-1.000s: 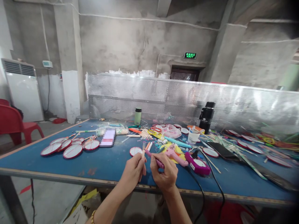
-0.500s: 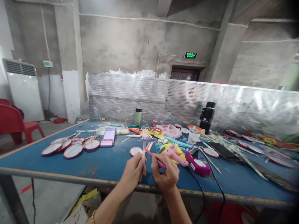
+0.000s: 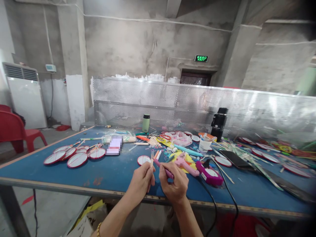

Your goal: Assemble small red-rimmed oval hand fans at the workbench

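In the middle of the head view, my left hand (image 3: pixel 142 179) is closed on a thin, flat wooden stick (image 3: pixel 152 160) that points upward. My right hand (image 3: pixel 174 182) grips a purple pen (image 3: pixel 169 172) like a writing tool, its tip touching or very near the stick. Just behind my left hand lies a round white disc with a red rim (image 3: pixel 143 160). A pink glue gun (image 3: pixel 184 163) rests on a yellow piece to the right of my right hand, beside a magenta box (image 3: pixel 209 173) with a cable.
Several red-rimmed discs (image 3: pixel 77 159) lie at the left near a phone (image 3: pixel 114 145). Behind stand a green bottle (image 3: pixel 145 123) and a black flask (image 3: pixel 218 125). Scissors (image 3: pixel 165 140), a white cup (image 3: pixel 204 144) and loose sticks clutter the blue table (image 3: pixel 111 176). A perforated metal screen (image 3: pixel 133 98) borders the back.
My right hand and the pen have shifted very slightly left, toward the stick. My left hand stays in place.
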